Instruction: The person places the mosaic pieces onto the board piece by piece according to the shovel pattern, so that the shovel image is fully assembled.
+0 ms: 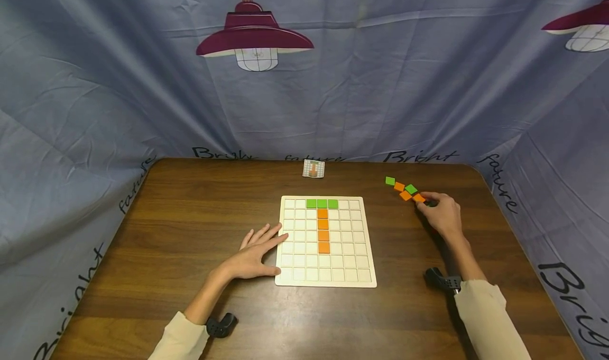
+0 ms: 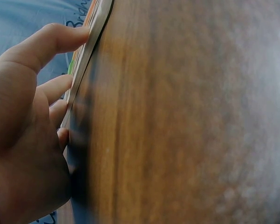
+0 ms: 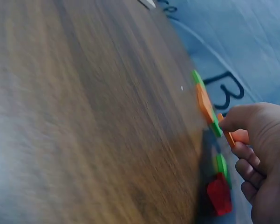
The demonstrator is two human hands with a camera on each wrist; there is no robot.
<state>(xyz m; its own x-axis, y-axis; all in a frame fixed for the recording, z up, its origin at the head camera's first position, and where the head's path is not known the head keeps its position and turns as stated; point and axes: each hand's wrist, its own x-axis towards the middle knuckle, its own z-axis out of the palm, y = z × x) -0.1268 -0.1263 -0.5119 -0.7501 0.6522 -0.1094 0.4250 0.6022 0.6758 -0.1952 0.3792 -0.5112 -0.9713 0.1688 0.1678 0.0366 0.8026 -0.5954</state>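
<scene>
A cream grid board (image 1: 347, 280) lies flat on the table. Three green tiles (image 1: 322, 204) sit side by side in its far row, and several orange tiles (image 1: 323, 235) run down the middle column below them. My left hand (image 1: 252, 257) rests at the board's left side, fingers spread, fingertips and thumb (image 2: 77, 38) right at the rim. Out to the right, my right hand (image 1: 442, 214) pinches an orange tile (image 3: 228, 137) between thumb and fingers. Beside it, loose green (image 1: 390, 181) and orange tiles (image 1: 405, 195) lie in a short slanting line.
Behind the board lies a small picture card (image 1: 313, 168) showing a grid pattern. A red piece (image 3: 219, 195) and a green tile (image 3: 223, 169) lie under the right hand, mostly hidden in the head view. Blue-grey curtains (image 1: 361, 95) hang around the wooden table (image 1: 190, 212).
</scene>
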